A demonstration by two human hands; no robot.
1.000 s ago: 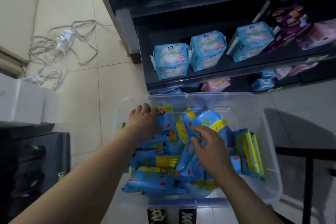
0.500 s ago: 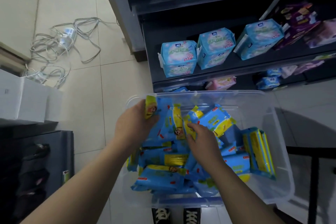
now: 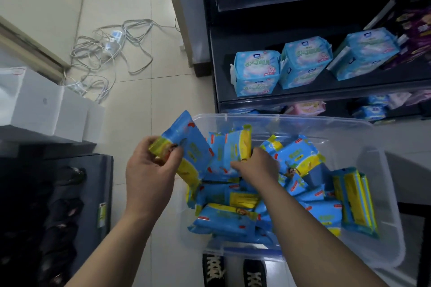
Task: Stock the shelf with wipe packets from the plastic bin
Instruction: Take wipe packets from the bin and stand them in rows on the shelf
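A clear plastic bin (image 3: 363, 130) on the floor holds several blue and yellow wipe packets (image 3: 233, 221). My left hand (image 3: 149, 170) grips one or more wipe packets (image 3: 186, 144) raised over the bin's left rim. My right hand (image 3: 258, 166) holds another wipe packet (image 3: 231, 147) just above the pile. The dark shelf (image 3: 326, 91) stands right behind the bin, with three light blue packs (image 3: 255, 72) on its middle board.
Tangled grey cables (image 3: 109, 49) lie on the tiled floor at the left. White boxes (image 3: 44, 105) sit on a dark unit at the left edge. Pink and blue packs (image 3: 307, 107) fill the lower shelf. My shoes (image 3: 233, 270) stand at the bin's near edge.
Both hands have lifted packets up out of the pile; the left hand moved up and left past the bin's rim. The camera has shifted closer to the shelf.
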